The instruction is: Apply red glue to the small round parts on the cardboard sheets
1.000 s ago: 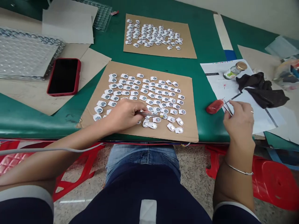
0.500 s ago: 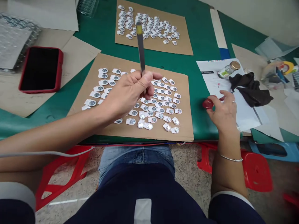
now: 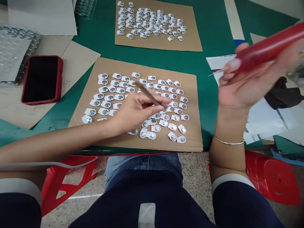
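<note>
My left hand (image 3: 133,112) is closed over the near cardboard sheet (image 3: 190,142), pinching slim dark metal tweezers (image 3: 148,94) that slant back toward the upper left. Beneath it, rows of small round silvery pieces on white tabs (image 3: 175,117) cover the sheet; my hand and forearm hide some of them. To the right, my right hand (image 3: 237,88) is raised above the table with its fingers wrapped round a red squeeze bottle (image 3: 268,49). The bottle is tilted, and a thin needle tip (image 3: 215,73) points left from it. Part of the bottle runs out of view.
Another cardboard sheet (image 3: 190,46) with similar pieces lies at the back. On the left are a red-cased phone (image 3: 42,79) and a bubble-wrap pack (image 3: 16,53). Printed paper (image 3: 258,123) and a dark cloth (image 3: 282,95) lie on the right. Red stools (image 3: 273,177) stand below.
My right hand has lifted the red bottle off the table and tipped it, needle leftward. My left hand has turned, so the tweezers have swung from upright to slanting.
</note>
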A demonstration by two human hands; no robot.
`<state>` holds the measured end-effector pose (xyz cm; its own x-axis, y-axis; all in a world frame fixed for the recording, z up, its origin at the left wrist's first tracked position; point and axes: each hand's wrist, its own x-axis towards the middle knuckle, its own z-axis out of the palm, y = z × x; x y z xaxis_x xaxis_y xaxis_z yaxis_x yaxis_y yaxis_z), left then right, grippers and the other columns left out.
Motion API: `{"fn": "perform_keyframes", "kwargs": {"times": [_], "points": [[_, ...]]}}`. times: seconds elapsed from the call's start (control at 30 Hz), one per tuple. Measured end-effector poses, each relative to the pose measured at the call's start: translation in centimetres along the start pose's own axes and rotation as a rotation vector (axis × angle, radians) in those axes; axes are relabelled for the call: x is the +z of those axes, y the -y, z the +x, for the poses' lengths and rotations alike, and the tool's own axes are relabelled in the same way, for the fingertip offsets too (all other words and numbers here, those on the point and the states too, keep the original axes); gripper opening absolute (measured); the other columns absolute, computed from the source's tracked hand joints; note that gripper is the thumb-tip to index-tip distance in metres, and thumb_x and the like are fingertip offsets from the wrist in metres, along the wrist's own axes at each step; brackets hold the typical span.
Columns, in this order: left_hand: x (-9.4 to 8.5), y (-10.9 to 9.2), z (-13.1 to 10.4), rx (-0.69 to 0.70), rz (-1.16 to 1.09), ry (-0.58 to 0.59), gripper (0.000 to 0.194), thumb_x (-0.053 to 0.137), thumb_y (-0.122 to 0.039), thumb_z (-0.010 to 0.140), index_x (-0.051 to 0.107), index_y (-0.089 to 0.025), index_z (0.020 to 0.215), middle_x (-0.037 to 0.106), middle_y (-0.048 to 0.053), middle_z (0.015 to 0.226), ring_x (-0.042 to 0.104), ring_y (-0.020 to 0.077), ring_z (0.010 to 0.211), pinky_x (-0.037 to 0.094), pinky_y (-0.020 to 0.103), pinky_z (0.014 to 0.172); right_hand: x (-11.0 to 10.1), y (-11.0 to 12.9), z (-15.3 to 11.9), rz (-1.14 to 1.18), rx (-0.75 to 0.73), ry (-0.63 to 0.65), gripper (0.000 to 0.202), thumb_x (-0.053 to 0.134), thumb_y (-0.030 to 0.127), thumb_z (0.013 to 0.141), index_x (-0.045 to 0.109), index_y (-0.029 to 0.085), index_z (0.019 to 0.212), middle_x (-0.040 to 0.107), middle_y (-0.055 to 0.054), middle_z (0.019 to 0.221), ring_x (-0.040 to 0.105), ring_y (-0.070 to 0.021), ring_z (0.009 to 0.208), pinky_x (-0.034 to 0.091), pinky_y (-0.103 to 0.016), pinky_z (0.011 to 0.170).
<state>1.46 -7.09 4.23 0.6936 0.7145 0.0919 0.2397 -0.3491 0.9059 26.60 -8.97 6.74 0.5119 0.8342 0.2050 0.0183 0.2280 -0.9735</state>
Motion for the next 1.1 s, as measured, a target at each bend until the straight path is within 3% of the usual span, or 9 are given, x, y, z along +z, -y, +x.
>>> {"fn": "perform_keyframes", "kwargs": {"times": [0.1, 0.17, 0.3, 0.47, 0.7, 0.87, 1.1], "points": [[-0.3, 0.3, -0.7, 0.058, 0.001, -0.037, 0.013, 0.063, -0.022, 0.078, 0.069, -0.02, 0.09, 0.069, 0.003, 0.092, 0.063, 0.0146, 0.087, 0.055, 0.029, 0.078, 0.5, -1.5, -0.9, 0.062, 0.011, 0.057, 0.05, 0.017, 0.053, 0.087, 0.055, 0.02, 0.086, 0.055, -0.007, 0.088, 0.046, -0.0086, 0.055, 0.03, -0.024, 0.043], [-0.5, 0.5, -0.9, 0.076, 0.008, -0.051, 0.01, 0.066, -0.022, 0.076, 0.07, -0.02, 0.086, 0.07, 0.002, 0.089, 0.064, 0.0143, 0.086, 0.054, 0.03, 0.081, 0.1, -2.0, -1.4, 0.085, 0.077, 0.028, 0.046, 0.018, 0.051, 0.087, 0.054, 0.021, 0.088, 0.057, -0.008, 0.093, 0.046, -0.0093, 0.056, 0.027, -0.024, 0.043], [-0.7, 0.6, -0.9, 0.028, 0.063, -0.03, 0.011, 0.064, -0.022, 0.077, 0.069, -0.019, 0.085, 0.071, 0.002, 0.088, 0.065, 0.014, 0.084, 0.055, 0.029, 0.079, -0.6, -2.1, -1.9, 0.103, 0.051, -0.02, 0.04, 0.029, 0.053, 0.083, 0.052, 0.022, 0.094, 0.056, -0.01, 0.101, 0.047, -0.0104, 0.058, 0.027, -0.026, 0.046], [-1.2, 0.9, -1.8, 0.055, 0.103, -0.05, 0.012, 0.062, -0.024, 0.078, 0.07, -0.019, 0.087, 0.071, 0.003, 0.087, 0.065, 0.0135, 0.08, 0.054, 0.026, 0.075, -0.3, -2.3, -1.9, -0.022, 0.07, -0.021, 0.047, 0.029, 0.061, 0.079, 0.05, 0.022, 0.096, 0.055, -0.01, 0.101, 0.044, -0.0107, 0.057, 0.028, -0.027, 0.047], [-1.3, 2.6, -3.8, -0.057, 0.244, -0.109, 0.019, 0.06, -0.03, 0.081, 0.07, -0.016, 0.089, 0.071, 0.006, 0.088, 0.066, 0.0154, 0.078, 0.053, 0.027, 0.07, -0.4, -2.5, -1.8, 0.17, 0.065, -0.066, 0.036, 0.041, 0.053, 0.078, 0.055, 0.021, 0.088, 0.057, -0.009, 0.094, 0.048, -0.0102, 0.055, 0.023, -0.025, 0.045], [-0.6, 3.3, -3.8, -0.077, 0.164, -0.112, 0.02, 0.06, -0.028, 0.08, 0.069, -0.014, 0.091, 0.07, 0.008, 0.09, 0.065, 0.0149, 0.078, 0.054, 0.028, 0.071, -0.1, -2.8, -1.5, 0.224, 0.057, -0.136, 0.043, 0.046, 0.059, 0.072, 0.055, 0.019, 0.083, 0.054, -0.005, 0.081, 0.047, -0.0083, 0.047, 0.021, -0.023, 0.042], [-1.1, 2.2, -3.7, -0.135, 0.014, -0.071, 0.018, 0.063, -0.023, 0.077, 0.067, -0.009, 0.088, 0.069, 0.01, 0.087, 0.065, 0.0128, 0.072, 0.055, 0.024, 0.066, -0.5, -2.9, -1.4, 0.182, 0.038, -0.147, 0.041, 0.042, 0.059, 0.074, 0.054, 0.021, 0.084, 0.057, -0.007, 0.087, 0.044, -0.0072, 0.049, 0.022, -0.024, 0.042]]}}
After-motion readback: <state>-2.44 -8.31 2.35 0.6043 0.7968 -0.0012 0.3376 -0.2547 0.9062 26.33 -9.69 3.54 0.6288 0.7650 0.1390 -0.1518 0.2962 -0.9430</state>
